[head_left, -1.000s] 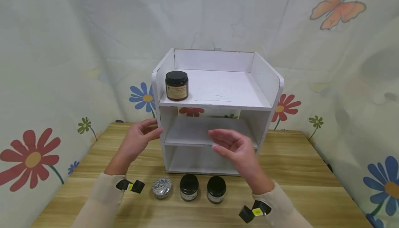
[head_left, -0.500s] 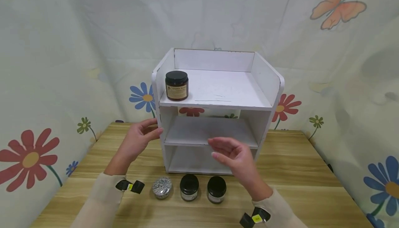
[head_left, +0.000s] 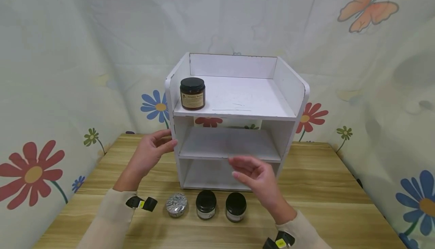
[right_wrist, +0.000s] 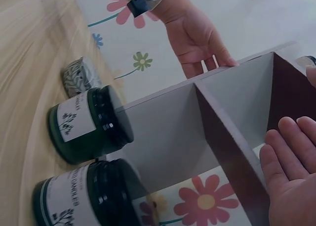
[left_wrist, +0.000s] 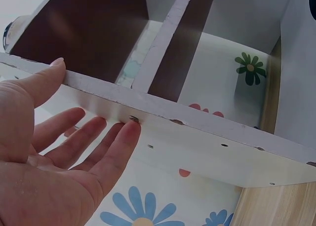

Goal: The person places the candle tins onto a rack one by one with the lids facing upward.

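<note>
A person's left hand [head_left: 148, 153] rests flat, fingers straight, against the left side panel of a white three-tier wooden shelf unit [head_left: 233, 120] standing mid-table, probably light, rigid, best gripped by its side panels, while the right hand [head_left: 257, 177] hovers relaxed and empty before it.

Shelf unit [head_left: 234, 154] bays stand open in front; three jars [head_left: 206, 204] line the table before them.

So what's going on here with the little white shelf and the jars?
A person steadies a white shelf unit on a wooden table, the left hand resting against its left side wall. The right hand hovers open in front of the lower shelves, holding nothing. One brown jar stands on the top shelf; a silver tin and two dark jars stand in front.
</note>
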Tool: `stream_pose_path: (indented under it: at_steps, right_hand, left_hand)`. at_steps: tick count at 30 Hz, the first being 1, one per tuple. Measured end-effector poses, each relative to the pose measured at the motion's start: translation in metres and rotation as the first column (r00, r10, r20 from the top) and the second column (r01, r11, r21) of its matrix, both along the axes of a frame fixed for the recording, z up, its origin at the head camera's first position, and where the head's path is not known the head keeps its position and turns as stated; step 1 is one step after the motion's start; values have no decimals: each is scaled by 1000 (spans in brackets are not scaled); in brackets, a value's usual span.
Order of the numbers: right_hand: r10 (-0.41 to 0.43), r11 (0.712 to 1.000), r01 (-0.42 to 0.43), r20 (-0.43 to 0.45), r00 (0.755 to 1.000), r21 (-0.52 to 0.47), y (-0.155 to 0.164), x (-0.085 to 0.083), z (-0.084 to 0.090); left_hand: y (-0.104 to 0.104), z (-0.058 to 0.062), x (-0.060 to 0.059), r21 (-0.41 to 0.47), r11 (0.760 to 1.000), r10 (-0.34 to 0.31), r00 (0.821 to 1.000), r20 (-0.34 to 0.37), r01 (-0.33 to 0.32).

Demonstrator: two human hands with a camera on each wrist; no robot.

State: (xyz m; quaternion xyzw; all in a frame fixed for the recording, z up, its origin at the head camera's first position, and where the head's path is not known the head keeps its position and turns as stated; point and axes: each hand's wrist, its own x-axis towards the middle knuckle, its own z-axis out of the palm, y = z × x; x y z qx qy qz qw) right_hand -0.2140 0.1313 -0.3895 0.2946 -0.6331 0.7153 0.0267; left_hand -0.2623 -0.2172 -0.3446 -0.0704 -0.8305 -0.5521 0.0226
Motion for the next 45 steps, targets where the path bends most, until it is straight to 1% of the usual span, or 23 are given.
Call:
stream_pose_path:
  at_steps: [5, 8, 15, 22, 31, 34, 39, 45]
  right_hand:
    - [-10, 1000, 10, 18, 1000, 4, 3, 0, -8]
    - [-18, 1000, 18, 16, 1000, 6, 4, 0, -13]
    - [-33, 999, 33, -10, 999, -32, 7, -1, -23]
    - [-43, 999, 43, 3, 999, -6, 9, 1, -30]
    - [-51, 999, 52, -30, 998, 9, 10, 3, -45]
    - [-47, 999, 47, -16, 999, 15, 10, 5, -49]
    - [-63, 997, 63, 2, 998, 47, 11, 7, -56]
    - [-51, 998, 52, -18, 999, 44, 12, 8, -61]
  left_hand:
    - [-1, -1, -1, -6, 1000, 2, 1000, 5, -2]
    - [-2, -1, -1, -9, 1000, 4, 1000, 6, -4]
    - [-2, -1, -1, -9, 1000, 1, 1000, 3, -1]
    - [-2, -1, 0, -11, 1000, 9, 1000, 3, -9]
    - [-1, -1, 1, -9, 1000, 6, 1000, -2, -6]
    - [-2, -1, 1, -7, 1000, 5, 1000, -3, -5]
    - [-2, -3, -1, -2, 1000, 1, 1000, -5, -1]
    - [-2, -4, -1, 4, 1000, -5, 1000, -11, 5]
